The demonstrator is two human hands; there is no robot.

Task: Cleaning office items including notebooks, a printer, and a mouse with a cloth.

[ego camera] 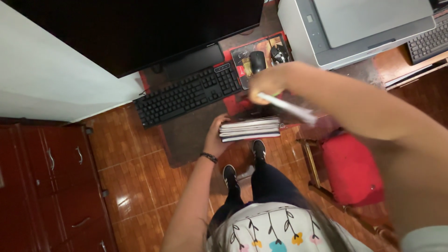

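A stack of notebooks (250,129) lies flat at the front edge of the table (186,135), its page edges facing the person. The left hand (217,138) is clasped on the stack's left end, thumb on top, a dark band on that wrist. Just above the stack, the right hand (265,85) is closed on a thin white booklet (288,107), which is blurred and slants down to the right over the stack's far right corner; whether it touches the stack cannot be told.

Behind the stack, toward the table's back edge, a black keyboard (189,93) sits under a large dark monitor (140,28). To its right a black mouse (257,60) rests on a red mouse pad (239,60). A grey printer (354,28) fills the back right corner. Below the table, a red stool (352,170) stands on the wooden tiled floor (135,177), and a dark red cabinet (51,186) lines the left side.
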